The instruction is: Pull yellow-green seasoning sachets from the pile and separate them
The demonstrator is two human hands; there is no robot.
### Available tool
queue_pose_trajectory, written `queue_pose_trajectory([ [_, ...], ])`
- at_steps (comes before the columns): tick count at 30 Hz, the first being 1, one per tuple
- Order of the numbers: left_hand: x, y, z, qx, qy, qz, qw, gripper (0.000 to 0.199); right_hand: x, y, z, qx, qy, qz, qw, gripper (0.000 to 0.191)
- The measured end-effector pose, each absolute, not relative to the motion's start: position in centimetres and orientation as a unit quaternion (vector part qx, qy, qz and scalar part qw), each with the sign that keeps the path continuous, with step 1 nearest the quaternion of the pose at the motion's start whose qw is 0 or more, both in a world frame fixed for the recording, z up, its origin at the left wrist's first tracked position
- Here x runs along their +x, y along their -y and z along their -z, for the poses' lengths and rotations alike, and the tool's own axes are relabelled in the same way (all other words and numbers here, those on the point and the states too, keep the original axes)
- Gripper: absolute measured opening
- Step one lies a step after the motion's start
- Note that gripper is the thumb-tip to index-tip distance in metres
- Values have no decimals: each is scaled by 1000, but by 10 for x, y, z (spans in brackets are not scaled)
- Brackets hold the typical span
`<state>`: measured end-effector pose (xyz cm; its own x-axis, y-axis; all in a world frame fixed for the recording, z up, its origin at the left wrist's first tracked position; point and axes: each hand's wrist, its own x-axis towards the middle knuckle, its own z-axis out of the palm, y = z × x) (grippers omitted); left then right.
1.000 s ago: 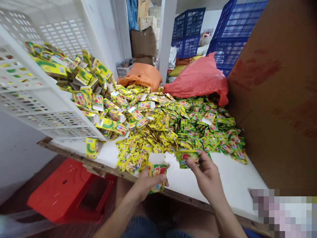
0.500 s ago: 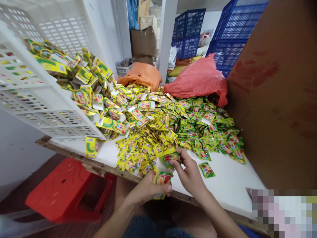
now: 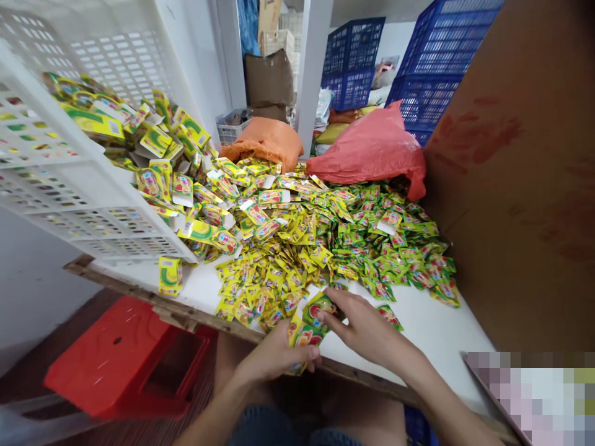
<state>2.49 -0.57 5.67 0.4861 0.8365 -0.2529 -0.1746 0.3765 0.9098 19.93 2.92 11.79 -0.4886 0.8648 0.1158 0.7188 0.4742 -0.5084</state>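
Observation:
Near the table's front edge, my left hand (image 3: 272,356) is wrapped round a small yellow-green carton (image 3: 307,336) with a watermelon print. My right hand (image 3: 365,325) pinches a green sachet (image 3: 318,307) between thumb and fingers. The sachet is right at the carton's upper end and overlaps it; whether part of it is inside, I cannot tell. Just beyond my hands lies a heap of yellow sachets (image 3: 264,272), with a heap of green sachets (image 3: 400,254) to its right. A single green sachet (image 3: 389,316) lies close to my right hand, partly covered by it.
At left a white basket (image 3: 125,210) lies tipped, small cartons spilling out. One carton (image 3: 170,276) rests by the table edge. An orange sack (image 3: 267,139) and a red bag (image 3: 372,145) stand behind the heaps. A large cardboard box (image 3: 515,186) bounds the right; a red stool (image 3: 106,359) stands below.
My right hand has brought the green sachet down and left, against the carton's upper end. My left hand keeps its hold on the carton in nearly the same place.

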Motion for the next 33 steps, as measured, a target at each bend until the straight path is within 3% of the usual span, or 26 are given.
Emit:
queue_pose_trajectory([
  [5,25,4,-52,454,-384,-333,732,30,189,-20,-130,-414,871,-200,170,7],
  [10,23,-6,-52,443,-322,-362,755,41,194,-20,-116,-423,830,-232,280,21],
  [13,26,-15,-41,468,-325,-391,723,49,196,-16,-95,-454,816,-179,310,10],
  [22,32,-10,-14,474,-374,-467,646,46,187,7,-69,-488,820,-177,240,17],
  [25,32,2,-9,449,-367,-526,622,49,189,12,-50,-505,771,-230,312,19],
  [29,30,9,13,513,-406,-563,505,38,190,18,-19,-511,690,-276,433,22],
  [33,22,8,22,587,-431,-523,443,26,186,14,-14,-465,700,-291,457,19],
])
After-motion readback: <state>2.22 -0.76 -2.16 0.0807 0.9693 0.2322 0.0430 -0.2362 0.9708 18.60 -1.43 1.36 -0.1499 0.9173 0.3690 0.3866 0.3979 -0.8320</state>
